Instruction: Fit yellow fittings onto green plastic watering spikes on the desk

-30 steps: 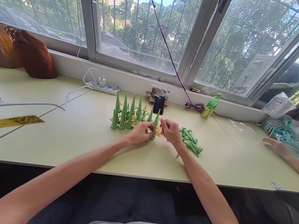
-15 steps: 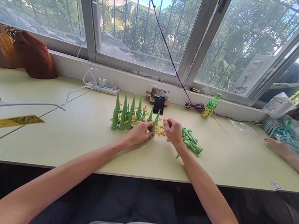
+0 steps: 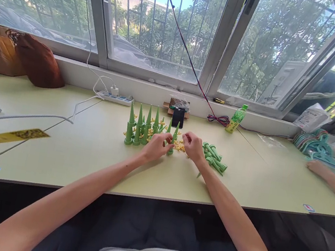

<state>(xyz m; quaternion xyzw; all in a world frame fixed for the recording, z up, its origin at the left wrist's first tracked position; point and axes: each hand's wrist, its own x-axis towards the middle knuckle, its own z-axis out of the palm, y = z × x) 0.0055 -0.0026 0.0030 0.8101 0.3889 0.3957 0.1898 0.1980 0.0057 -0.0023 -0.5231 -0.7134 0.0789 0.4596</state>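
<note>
My left hand [image 3: 156, 146] has its thumb and fingers around a green pointed cone piece [image 3: 173, 141] that stands upright on the table. To its right, my right hand [image 3: 193, 146] is closed in a pinch above the small yellow pieces [image 3: 179, 146]; whatever its fingertips hold is too small to make out. Left of my left hand, several green cones [image 3: 130, 130] stand upright in rows, with yellow bits sticking out from them. Beyond my right hand lies a loose pile of green cone pieces [image 3: 215, 159], partly hidden by my wrist.
A black phone [image 3: 178, 118] lies behind the cones, near a green drink bottle [image 3: 237, 119]. A power strip [image 3: 116, 98] with a white cable sits at back left. At right, another person's arm [image 3: 331, 181] reaches toward teal hangers [image 3: 315, 144].
My left thumb and fingers have shifted slightly up and apart at the green cone. My right hand has barely moved. The other person's hand at right has drawn back to the right.
</note>
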